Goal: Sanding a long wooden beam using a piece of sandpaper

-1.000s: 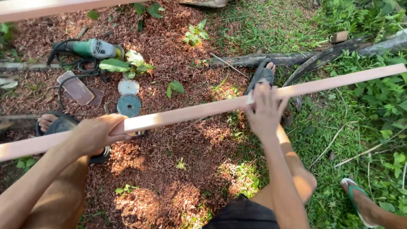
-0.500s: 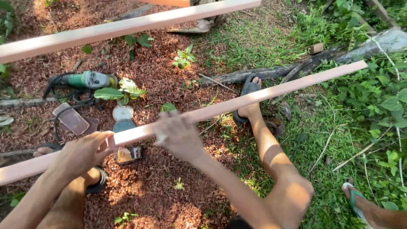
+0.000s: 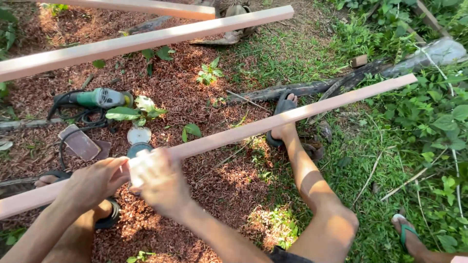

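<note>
long wood stick [image 3: 292,117] is held low over the brown ground, running from 8 to 2 o'clock | left hand [image 3: 92,182] is wrapped around it | right hand [image 3: 158,178] is pressed on it just beside, likely to keep it steady | green grinder [image 3: 97,98] lies at 10 o'clock

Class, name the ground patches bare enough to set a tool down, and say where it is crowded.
Bare mulch lies between the long wooden strip and the upper plank, and below the strip beside the right leg. Crowded: around the angle grinder, its cable and discs.
</note>
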